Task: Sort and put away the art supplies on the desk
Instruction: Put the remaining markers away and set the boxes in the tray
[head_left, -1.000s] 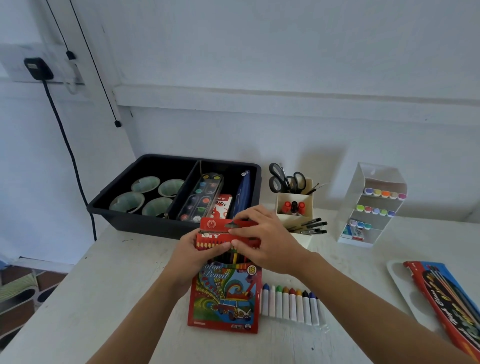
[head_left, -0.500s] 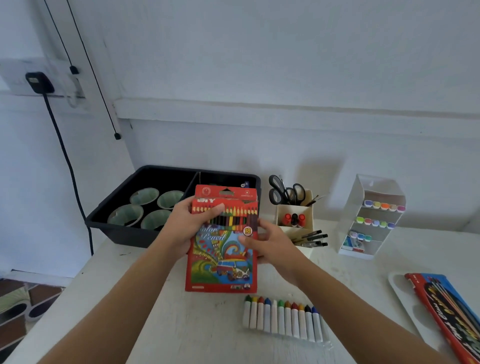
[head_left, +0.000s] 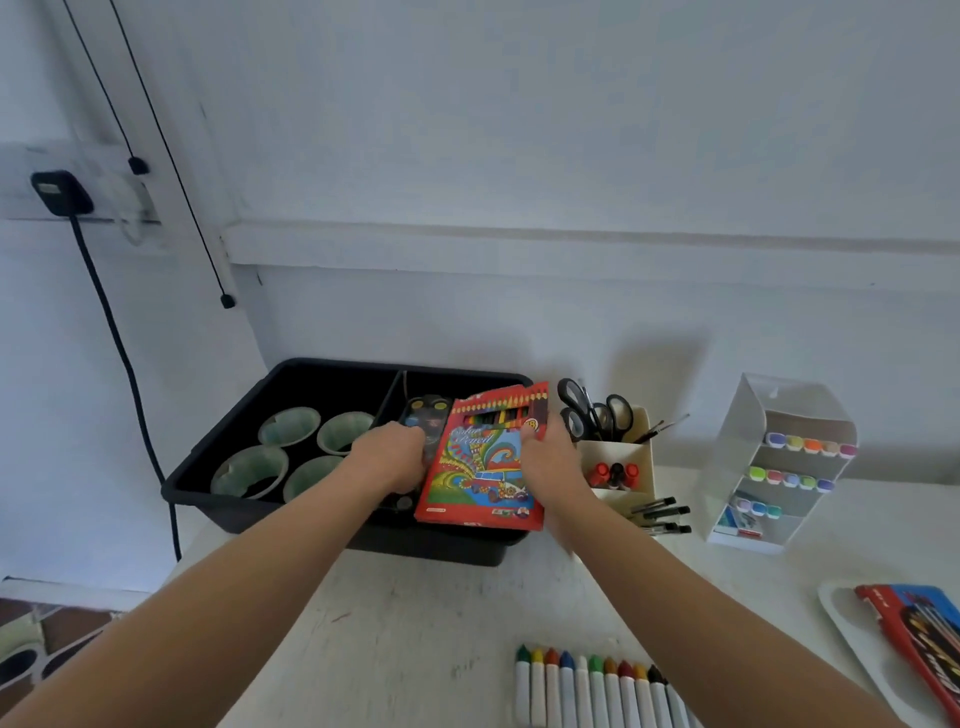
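A red coloured pencil box hangs tilted over the right compartment of the black bin. My right hand grips its right edge. My left hand is curled just left of the box, on the edge of the dark watercolour palette that lies in that compartment. Several pale paint cups fill the bin's left compartment. A row of crayons lies on the desk near me.
A white holder with scissors and red markers stands right of the bin, with black pens in front. A clear marker rack is further right. Another pencil box lies on a white tray at the right edge.
The pencil box went up off the desk and forward over the bin's right compartment. My left hand left the box's top edge and dropped to the palette.
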